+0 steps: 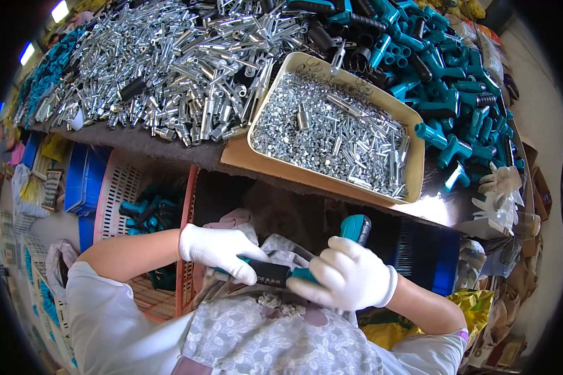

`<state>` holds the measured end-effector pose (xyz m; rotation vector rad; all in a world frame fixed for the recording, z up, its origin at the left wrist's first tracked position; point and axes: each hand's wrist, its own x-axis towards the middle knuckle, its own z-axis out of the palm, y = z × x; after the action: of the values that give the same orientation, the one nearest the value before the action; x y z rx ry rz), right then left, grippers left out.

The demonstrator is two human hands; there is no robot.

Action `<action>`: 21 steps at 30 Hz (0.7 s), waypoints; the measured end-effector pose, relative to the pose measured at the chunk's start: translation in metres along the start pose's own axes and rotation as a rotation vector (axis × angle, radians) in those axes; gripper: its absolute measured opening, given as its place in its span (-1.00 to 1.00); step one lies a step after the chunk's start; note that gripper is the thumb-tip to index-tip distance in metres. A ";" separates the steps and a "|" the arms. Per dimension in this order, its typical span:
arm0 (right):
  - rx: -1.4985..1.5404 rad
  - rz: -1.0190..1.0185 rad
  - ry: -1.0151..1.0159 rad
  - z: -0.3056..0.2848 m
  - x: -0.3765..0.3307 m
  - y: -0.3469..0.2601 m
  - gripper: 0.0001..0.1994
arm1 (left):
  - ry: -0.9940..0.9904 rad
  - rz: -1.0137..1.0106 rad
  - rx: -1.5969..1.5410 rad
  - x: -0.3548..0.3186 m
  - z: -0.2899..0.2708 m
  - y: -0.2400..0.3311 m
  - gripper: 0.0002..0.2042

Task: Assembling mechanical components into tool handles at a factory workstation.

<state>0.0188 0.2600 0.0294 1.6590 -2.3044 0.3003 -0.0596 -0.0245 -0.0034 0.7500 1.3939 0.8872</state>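
Both my hands wear white knit gloves and hold one teal-and-black pistol-shaped tool body (271, 274) in front of my apron. My left hand (222, 251) is closed round its left end, thumb lying along the black sleeve. Wrapped round the teal part at the right is my right hand (347, 275). A teal grip with a black edge (355, 229) sticks up above the right hand's knuckles. Much of the tool is hidden under the gloves.
Beyond my hands, the bench carries a heap of shiny metal rods and sleeves (187, 56). A cream tray (289, 159) of small metal parts stands at its front edge. Teal tool bodies (450, 100) pile up at right, near spare white gloves (500, 187). A pink crate (116, 194) stands below.
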 end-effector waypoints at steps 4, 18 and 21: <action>0.334 0.385 0.040 0.010 -0.002 0.002 -0.56 | 0.386 0.421 0.300 0.008 0.012 -0.026 -0.47; 1.297 0.794 0.870 0.023 0.008 -0.003 -0.23 | 0.891 0.140 1.021 -0.027 -0.011 0.019 -0.46; 0.891 0.838 0.938 0.028 0.006 -0.008 -0.36 | 0.601 -0.231 0.868 -0.031 0.005 0.042 -0.47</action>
<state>0.0213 0.2430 0.0050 0.3510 -1.9564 1.9722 -0.0575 -0.0302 0.0486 0.9662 2.4074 0.2859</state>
